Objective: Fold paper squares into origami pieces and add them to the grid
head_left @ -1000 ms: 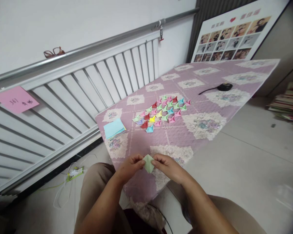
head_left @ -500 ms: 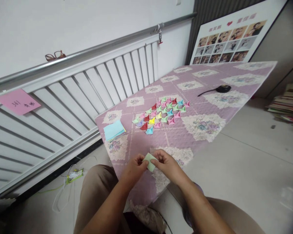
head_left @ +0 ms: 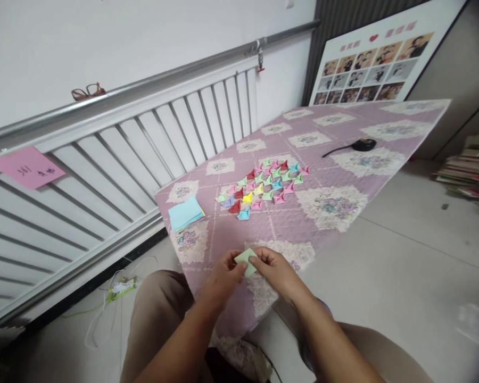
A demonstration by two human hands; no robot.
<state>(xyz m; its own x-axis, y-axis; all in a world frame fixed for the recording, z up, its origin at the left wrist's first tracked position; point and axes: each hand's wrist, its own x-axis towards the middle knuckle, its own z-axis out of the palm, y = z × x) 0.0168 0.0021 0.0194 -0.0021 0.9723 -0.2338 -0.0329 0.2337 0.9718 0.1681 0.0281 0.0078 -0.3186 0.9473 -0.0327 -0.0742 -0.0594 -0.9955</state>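
Small green paper [head_left: 245, 256] held up just over near corner of cloth-covered table [head_left: 227, 236], between both hands. Edge gripped by L hand [head_left: 225, 274], thumb on top, fingers curled beneath. Opp. side pinched by R hand [head_left: 277, 270], thumb laid on face near middle; fingertips under paper partly hidden. Neither hand empty. Paper seen as small diamond w/ one corner pointing away; no. of layers can't be told.

Beyond: rows of folded paper shapes [head_left: 258, 189], mixed colours, set close together on cloth. Stack of paper sheets [head_left: 184, 213], blue on top, near table edge to the L. Black object w/ thin tail [head_left: 363, 144] well apart, far R.

Technique (judgement): edges & corners best matched before any crease is pressed; layers to be kept from slipping by light, steady hold of L thumb. Crease best run from middle outward w/ R thumb, firm but w/o dragging, as thin paper may skew or tear. Small size leaves little margin, so fingertips rather than whole fingers advised, w/ corners kept in sight.
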